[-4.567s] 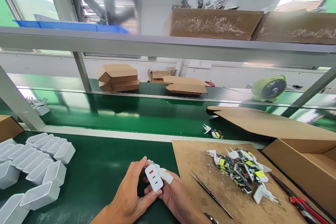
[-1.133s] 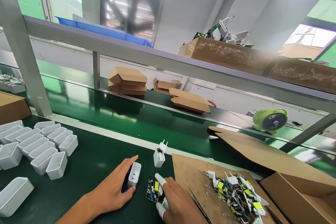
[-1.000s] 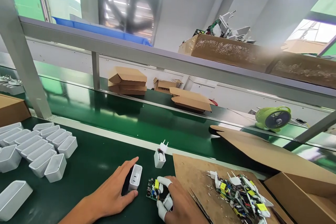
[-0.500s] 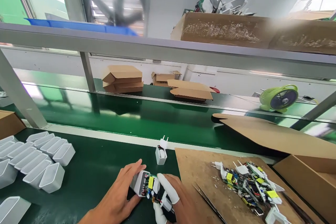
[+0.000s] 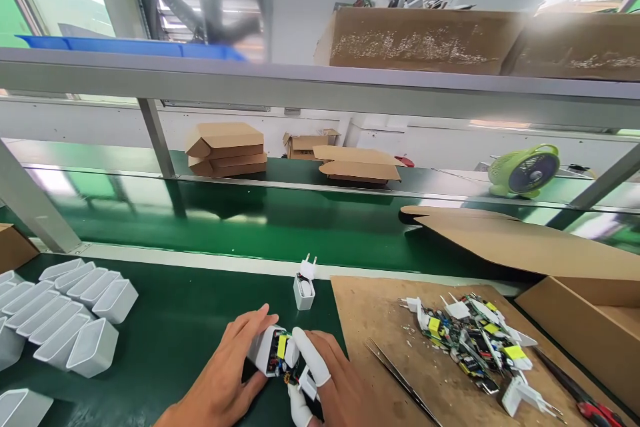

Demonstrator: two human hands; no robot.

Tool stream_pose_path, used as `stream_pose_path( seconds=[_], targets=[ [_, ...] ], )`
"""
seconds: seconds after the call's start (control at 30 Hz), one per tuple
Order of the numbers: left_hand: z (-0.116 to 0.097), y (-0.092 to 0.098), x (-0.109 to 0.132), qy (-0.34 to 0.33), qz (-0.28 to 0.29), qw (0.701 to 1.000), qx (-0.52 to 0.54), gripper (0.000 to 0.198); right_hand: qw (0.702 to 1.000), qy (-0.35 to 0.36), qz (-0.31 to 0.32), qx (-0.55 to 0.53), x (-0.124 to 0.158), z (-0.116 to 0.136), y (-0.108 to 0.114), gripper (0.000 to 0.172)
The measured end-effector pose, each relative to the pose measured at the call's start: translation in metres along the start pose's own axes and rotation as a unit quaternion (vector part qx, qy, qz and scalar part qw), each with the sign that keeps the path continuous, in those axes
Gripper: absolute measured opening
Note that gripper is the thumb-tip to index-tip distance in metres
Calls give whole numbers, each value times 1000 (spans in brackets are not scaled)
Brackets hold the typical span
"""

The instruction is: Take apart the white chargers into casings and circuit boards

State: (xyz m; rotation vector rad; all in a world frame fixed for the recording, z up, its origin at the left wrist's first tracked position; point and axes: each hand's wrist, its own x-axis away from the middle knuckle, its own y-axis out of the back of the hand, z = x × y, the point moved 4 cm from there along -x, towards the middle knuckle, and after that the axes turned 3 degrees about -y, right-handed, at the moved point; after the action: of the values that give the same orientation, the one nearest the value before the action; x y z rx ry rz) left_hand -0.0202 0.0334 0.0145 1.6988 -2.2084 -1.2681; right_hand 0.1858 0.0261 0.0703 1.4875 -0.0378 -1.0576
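My left hand (image 5: 227, 363) grips a white plastic charger housing (image 5: 259, 349) between thumb and fingers, its opening turned to the right. My right hand (image 5: 337, 373), with white covers on thumb and index finger, pinches a circuit board (image 5: 283, 349) with a yellow-wrapped part. The board's left end is at the housing's mouth, partly inside; its right end is hidden by my fingers. Just beyond my hands stands a white adapter case (image 5: 304, 295) with a two-pin plug piece on top.
White empty housings (image 5: 65, 320) stand in rows at left. On a brown board (image 5: 365, 307) at right lie tweezers (image 5: 403, 380), a pile of circuit boards (image 5: 475, 340) and a red-handled tool (image 5: 595, 410). A cardboard box (image 5: 575, 333) borders it. A metal shelf (image 5: 300, 90) crosses above.
The circuit board appears slightly deeper in the housing, with my right hand a little closer to my left. The camera view has shifted slightly.
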Motion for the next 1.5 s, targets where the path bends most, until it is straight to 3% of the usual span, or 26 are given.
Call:
stream_pose_path(
  seconds=[0.37,0.57,0.77,0.97,1.17,1.3,1.4,1.5],
  targets=[
    [0,2,1,10,-9,1000,-19,80,998,-32,34,37,-16,15,22,72],
    [0,1,2,5,-21,1000,-10,83,994,-54,90,20,-19,17,29,70],
    [-1,2,1,9,-29,1000,-6,83,992,-52,117,-6,-15,15,24,59],
    [-4,2,0,4,-28,1000,-4,83,986,-69,145,-35,-12,14,18,73],
    [-10,-3,-3,-21,4,999,35,86,985,-80,133,-75,-7,10,9,56],
    [-6,-10,-2,18,59,988,144,77,969,-165,72,-171,-5,-1,10,59],
    [-2,-12,-2,87,40,970,222,58,964,-169,54,-199,-6,-6,9,46],
    [-1,-9,-3,146,16,943,300,63,969,-147,75,-185,-7,-7,4,48]
  ],
)
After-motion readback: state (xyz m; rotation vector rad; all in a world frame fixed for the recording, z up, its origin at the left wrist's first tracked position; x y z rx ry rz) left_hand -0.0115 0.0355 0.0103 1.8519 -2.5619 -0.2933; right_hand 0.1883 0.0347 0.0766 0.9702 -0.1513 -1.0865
